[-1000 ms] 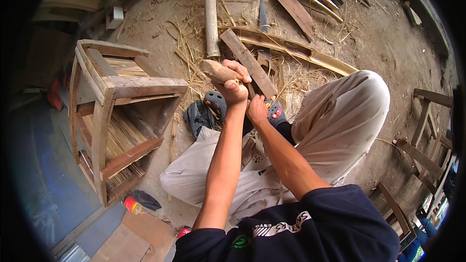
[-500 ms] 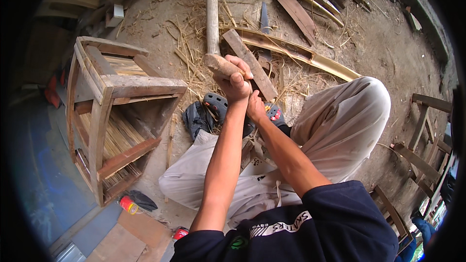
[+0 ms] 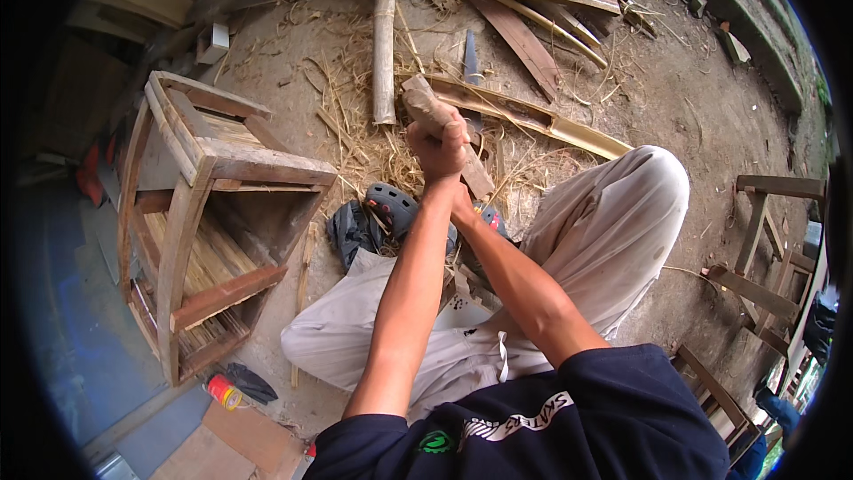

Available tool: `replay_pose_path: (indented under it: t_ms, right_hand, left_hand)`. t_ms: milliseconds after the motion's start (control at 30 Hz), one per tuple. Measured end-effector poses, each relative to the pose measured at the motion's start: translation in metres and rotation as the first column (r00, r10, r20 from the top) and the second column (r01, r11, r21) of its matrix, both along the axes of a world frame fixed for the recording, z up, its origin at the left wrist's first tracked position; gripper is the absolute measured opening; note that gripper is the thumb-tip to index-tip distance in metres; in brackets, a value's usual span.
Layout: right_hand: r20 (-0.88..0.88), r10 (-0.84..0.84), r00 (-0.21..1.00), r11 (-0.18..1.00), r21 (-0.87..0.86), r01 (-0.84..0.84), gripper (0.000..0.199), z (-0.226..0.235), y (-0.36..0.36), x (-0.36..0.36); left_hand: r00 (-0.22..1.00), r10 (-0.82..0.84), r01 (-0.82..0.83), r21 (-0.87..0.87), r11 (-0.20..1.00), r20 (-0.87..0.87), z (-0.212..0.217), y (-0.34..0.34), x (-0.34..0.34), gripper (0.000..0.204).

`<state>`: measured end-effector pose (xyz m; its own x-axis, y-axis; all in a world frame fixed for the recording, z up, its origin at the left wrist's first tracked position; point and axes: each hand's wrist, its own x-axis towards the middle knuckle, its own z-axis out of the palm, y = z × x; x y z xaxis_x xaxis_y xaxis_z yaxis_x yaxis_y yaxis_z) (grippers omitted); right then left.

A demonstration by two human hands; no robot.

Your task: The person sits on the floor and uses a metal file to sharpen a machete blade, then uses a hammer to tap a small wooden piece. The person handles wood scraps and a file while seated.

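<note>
I see both my forearms stretched forward from the lower edge, meeting out in front of me. My left hand (image 3: 440, 144) sits on top, its fingers curled tight into a closed fist. My right hand (image 3: 462, 206) is tucked just beneath it, mostly hidden behind my left wrist, so its grip is unclear.
</note>
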<state>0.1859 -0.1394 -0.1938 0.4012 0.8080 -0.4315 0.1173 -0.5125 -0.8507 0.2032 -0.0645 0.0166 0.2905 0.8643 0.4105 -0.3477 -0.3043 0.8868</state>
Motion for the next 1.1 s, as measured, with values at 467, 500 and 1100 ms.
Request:
replay_pose_path:
  t_ms: [467,500,1100]
  right_hand:
    - [-0.107,0.002,0.994,0.957,-0.288,-0.033,0.028,0.014,-0.008,0.011]
    - [-0.176,0.019,0.984,0.971,-0.230,-0.060,0.028,0.018,-0.010,0.014]
    - [0.167,0.365,0.916,0.908,-0.280,-0.311,0.034,0.032,-0.030,0.032]
  left_hand:
    - [1.000,0.004,-0.003,0.009,1.000,-0.025,0.000,0.011,-0.008,0.075]
    - [1.000,-0.010,0.010,0.008,1.000,0.013,-0.001,0.012,-0.008,0.072]
    - [0.997,-0.046,0.048,0.027,0.998,-0.061,0.000,0.002,-0.007,0.075]
